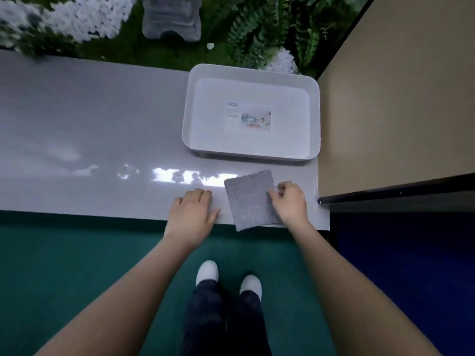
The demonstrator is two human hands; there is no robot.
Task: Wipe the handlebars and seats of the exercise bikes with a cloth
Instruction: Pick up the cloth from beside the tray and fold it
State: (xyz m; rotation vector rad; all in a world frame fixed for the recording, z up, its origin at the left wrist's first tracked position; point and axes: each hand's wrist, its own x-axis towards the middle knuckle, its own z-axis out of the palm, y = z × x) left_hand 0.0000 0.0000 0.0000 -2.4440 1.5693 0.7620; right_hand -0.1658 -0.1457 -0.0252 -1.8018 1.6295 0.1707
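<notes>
Right grip (pixel 290 204) pinches cloth (pixel 250 201) edge | left grip (pixel 192 214) flat, released, on counter (pixel 90 124)

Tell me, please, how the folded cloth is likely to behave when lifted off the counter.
The grey cloth looks soft and fuzzy, so it will probably droop and may unfold if lifted by one edge. It lies thin, so likely light. On the glossy counter it should slide easily.

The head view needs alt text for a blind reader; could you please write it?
A person's right hand pinches the edge of a grey cloth on a white counter; the left hand rests beside it. A white tray sits behind.
</notes>
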